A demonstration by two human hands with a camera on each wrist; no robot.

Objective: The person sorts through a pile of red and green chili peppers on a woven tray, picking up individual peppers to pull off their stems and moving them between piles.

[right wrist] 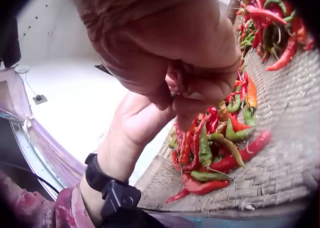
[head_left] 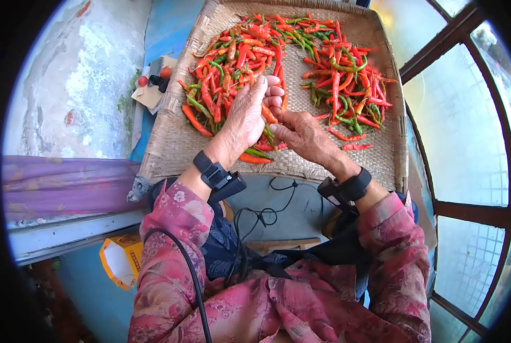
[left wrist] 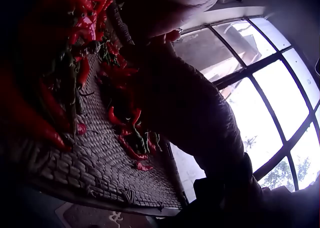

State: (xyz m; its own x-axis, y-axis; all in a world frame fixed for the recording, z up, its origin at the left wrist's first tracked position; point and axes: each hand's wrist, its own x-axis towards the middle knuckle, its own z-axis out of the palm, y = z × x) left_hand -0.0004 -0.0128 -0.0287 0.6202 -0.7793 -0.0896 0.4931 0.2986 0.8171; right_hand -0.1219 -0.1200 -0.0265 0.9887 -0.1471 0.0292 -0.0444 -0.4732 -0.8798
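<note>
An orange-red chili pepper (head_left: pixel 268 114) shows between the two hands, over the near part of a woven tray (head_left: pixel 375 163). My left hand (head_left: pixel 245 111) holds it with curled fingers, palm turned inward. The right hand (head_left: pixel 308 136) pinches at its lower end with thumb and forefinger. Seen from the right wrist, the right fingers (right wrist: pixel 197 95) meet the left hand (right wrist: pixel 142 120) and hide most of the pepper. Right behind the left hand lies a large heap of red and green chili peppers (head_left: pixel 215 86). A second heap (head_left: pixel 347 80) spreads on the tray's right side.
The tray's raised rim (head_left: pixel 172 103) runs along the left. To the right stands a framed window (head_left: pixel 461 126). Left of the tray are a cardboard piece (head_left: pixel 148 98) and a purple cloth (head_left: pixel 72 186). Black cables (head_left: pixel 261 216) hang below the tray; a yellow box (head_left: pixel 124 260) sits lower left.
</note>
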